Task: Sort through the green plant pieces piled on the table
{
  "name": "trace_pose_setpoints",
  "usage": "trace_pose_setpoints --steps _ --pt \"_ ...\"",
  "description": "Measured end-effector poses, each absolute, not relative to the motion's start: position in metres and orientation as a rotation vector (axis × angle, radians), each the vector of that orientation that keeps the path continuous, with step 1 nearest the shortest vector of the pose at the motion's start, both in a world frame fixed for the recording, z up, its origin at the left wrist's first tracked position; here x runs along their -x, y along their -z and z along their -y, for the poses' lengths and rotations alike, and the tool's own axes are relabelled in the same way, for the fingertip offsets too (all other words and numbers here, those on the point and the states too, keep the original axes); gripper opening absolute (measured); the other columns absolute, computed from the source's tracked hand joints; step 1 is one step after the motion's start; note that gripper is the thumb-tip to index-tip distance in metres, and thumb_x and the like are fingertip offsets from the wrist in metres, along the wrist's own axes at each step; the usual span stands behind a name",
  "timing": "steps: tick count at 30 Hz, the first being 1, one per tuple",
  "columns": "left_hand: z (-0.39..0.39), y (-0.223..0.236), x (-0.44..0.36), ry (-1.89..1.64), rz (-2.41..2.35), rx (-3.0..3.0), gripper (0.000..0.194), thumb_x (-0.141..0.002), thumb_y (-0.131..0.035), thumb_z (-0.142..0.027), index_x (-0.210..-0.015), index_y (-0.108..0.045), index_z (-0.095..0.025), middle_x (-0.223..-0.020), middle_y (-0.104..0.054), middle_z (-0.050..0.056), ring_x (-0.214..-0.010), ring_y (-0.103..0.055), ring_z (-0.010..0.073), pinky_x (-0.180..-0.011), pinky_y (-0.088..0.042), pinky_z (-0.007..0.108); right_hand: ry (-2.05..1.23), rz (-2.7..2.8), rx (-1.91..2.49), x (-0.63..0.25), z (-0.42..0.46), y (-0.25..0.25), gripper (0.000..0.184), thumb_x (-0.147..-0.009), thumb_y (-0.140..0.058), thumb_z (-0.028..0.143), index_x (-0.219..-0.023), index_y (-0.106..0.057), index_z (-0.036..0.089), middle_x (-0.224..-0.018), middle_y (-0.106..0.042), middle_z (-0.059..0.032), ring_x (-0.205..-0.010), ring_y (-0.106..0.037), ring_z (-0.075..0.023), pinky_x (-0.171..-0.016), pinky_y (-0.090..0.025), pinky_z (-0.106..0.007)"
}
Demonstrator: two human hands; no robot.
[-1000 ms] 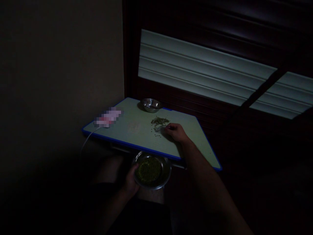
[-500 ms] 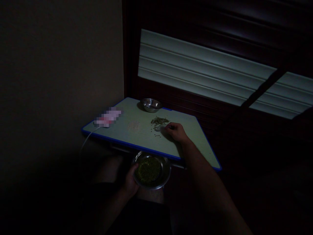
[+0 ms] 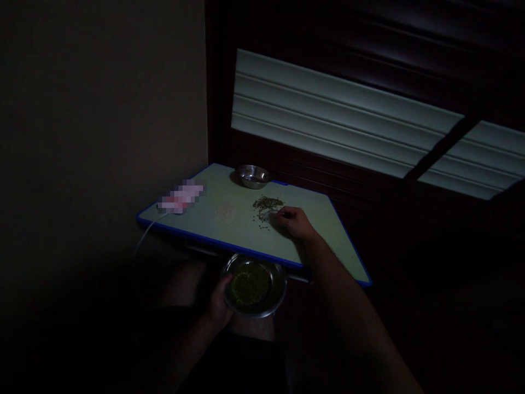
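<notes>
Barely changed, the right hand [image 3: 293, 220], fingers curled, pinches a clear item [image 3: 268, 216] at the seeds' [image 3: 268, 203] five o'clock on the table [image 3: 238, 232]; apart, the left hand [image 3: 220, 303] clamps the green-filled bowl [image 3: 280, 293] at eight o'clock.

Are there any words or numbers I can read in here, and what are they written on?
None that can be read.
Pink-and-white thing: blurred into blocks, so any writing is hidden.
Bowl of green bits: no writing shows.
Metal bowl at the back: no writing shows.
Table: no writing shows.
</notes>
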State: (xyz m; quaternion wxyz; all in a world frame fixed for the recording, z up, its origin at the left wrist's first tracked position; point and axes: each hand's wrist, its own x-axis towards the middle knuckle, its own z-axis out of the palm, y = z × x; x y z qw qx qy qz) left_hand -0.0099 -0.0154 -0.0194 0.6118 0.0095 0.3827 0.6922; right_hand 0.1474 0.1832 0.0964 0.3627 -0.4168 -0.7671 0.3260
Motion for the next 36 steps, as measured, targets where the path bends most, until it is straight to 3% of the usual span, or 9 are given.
trace_pose_setpoints --steps 36 --pt "0.0153 0.0194 0.0099 -1.591 -0.885 -0.056 0.029 -0.064 -0.068 -0.036 -0.084 -0.072 -0.016 -0.088 -0.075 0.010 -0.105 -0.063 0.0342 -0.096 -0.047 0.047 -0.846 1.952 1.077 -0.1472 -0.1822 -0.0978 0.024 -0.065 -0.061 0.039 -0.064 -0.061 0.015 -0.060 -0.056 -0.0002 -0.058 -0.046 -0.0111 -0.056 -0.038 -0.025"
